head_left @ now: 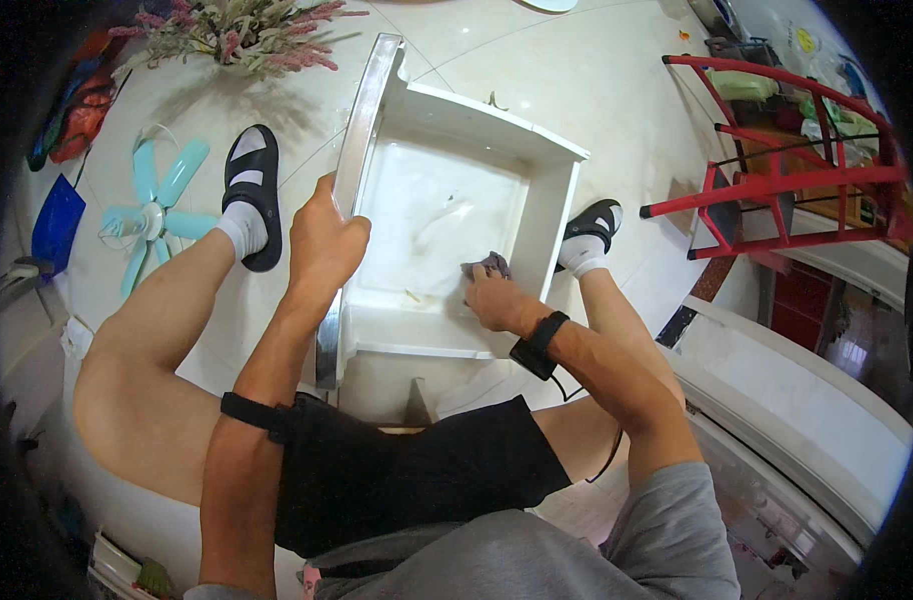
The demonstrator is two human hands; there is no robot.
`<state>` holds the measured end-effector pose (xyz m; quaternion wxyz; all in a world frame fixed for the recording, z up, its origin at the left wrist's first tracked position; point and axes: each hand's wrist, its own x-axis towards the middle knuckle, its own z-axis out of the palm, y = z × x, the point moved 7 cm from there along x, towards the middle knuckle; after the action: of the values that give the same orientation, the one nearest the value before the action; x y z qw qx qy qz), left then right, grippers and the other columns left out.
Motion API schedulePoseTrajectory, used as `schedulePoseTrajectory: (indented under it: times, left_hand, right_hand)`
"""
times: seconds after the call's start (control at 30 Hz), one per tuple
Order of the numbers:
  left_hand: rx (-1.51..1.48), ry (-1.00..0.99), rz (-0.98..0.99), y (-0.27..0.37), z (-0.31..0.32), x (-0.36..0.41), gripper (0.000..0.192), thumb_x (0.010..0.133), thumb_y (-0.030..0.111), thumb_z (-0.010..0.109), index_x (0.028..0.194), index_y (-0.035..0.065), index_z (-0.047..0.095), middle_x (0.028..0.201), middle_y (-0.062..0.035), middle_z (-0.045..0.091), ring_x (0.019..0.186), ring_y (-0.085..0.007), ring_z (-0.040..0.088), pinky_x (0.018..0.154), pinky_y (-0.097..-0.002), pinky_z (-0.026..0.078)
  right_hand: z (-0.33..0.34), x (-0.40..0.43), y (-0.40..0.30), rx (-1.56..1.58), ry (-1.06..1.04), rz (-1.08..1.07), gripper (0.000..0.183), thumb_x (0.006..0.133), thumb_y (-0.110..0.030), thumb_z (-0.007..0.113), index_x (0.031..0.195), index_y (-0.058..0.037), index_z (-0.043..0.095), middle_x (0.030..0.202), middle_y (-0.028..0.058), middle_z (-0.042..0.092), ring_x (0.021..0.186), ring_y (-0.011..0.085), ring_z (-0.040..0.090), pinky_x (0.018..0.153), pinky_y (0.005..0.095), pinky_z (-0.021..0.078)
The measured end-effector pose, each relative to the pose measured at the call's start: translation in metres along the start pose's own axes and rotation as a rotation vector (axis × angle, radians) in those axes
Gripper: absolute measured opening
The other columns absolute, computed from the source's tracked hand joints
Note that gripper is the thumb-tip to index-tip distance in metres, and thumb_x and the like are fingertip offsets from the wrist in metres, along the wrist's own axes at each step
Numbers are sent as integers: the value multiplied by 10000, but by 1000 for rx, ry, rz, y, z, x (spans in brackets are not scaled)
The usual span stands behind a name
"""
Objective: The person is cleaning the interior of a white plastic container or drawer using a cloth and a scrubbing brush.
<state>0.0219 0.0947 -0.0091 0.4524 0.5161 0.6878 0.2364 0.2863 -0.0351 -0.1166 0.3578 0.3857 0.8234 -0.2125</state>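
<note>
A white plastic drawer (456, 210) with a shiny metallic front edge (366, 120) lies tilted between the person's legs, its open side up. My left hand (329, 244) grips that front edge, thumb on the inner side and the fingers mostly hidden behind it. Inside the drawer, near its lower right corner, my right hand (498, 300) presses a crumpled dark grey cloth (488, 265) on the bottom. Small dark specks, a smear and a yellowish bit (412, 295) show on the drawer's bottom.
A turquoise-bladed fan (152, 217) and a blue plastic piece (57, 225) lie on the left. Dried pink flowers (239, 37) stand at the top left. A red metal frame (786, 184), perhaps a folding ladder, lies at the right. A cable hangs from the right wrist's black device (535, 356).
</note>
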Motion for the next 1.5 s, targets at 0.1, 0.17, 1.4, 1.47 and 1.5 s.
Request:
schedulePoseTrajectory:
  times: [0.1, 0.17, 1.4, 1.47, 1.5]
  left_hand:
    - [16, 4, -13, -7, -1, 0, 584, 742, 63, 602, 1314, -41, 551, 1086, -286, 696, 1022, -424, 683, 937, -428, 513]
    - [34, 17, -8, -12, -3, -1, 629, 732, 62, 588, 1350, -44, 531, 1067, -304, 694, 997, -444, 683, 926, -442, 517]
    - [25, 45, 20, -20, -3, 4, 604, 743, 82, 590, 1337, -24, 557, 1060, -275, 707, 1016, -406, 691, 926, -421, 519]
    - [11, 57, 55, -16, -2, 9, 601, 745, 83, 590, 1335, -25, 558, 1061, -273, 708, 1016, -408, 691, 927, -424, 518]
    - [15, 49, 63, -12, -1, 9, 599, 746, 88, 589, 1333, -27, 559, 1063, -278, 706, 1019, -413, 688, 928, -425, 517]
  right_hand:
    - [1, 2, -7, -139, 111, 29, 241, 897, -194, 610, 996, -2, 718, 1032, 203, 702, 1053, 392, 653, 905, 478, 532]
    - [0, 6, -12, -161, 48, 8, 211, 891, -172, 604, 970, -11, 715, 1016, 203, 709, 1037, 382, 666, 887, 481, 537]
    - [35, -15, -8, 869, -374, -119, 245, 834, -168, 533, 882, 50, 633, 821, 220, 656, 733, 311, 584, 725, 455, 489]
    - [24, -11, -20, 907, -234, -102, 247, 844, -165, 535, 930, 45, 632, 907, 228, 668, 800, 306, 596, 760, 452, 485]
    - [13, -5, -28, 949, -96, -86, 255, 855, -162, 536, 978, 39, 630, 994, 236, 680, 868, 300, 607, 795, 449, 482]
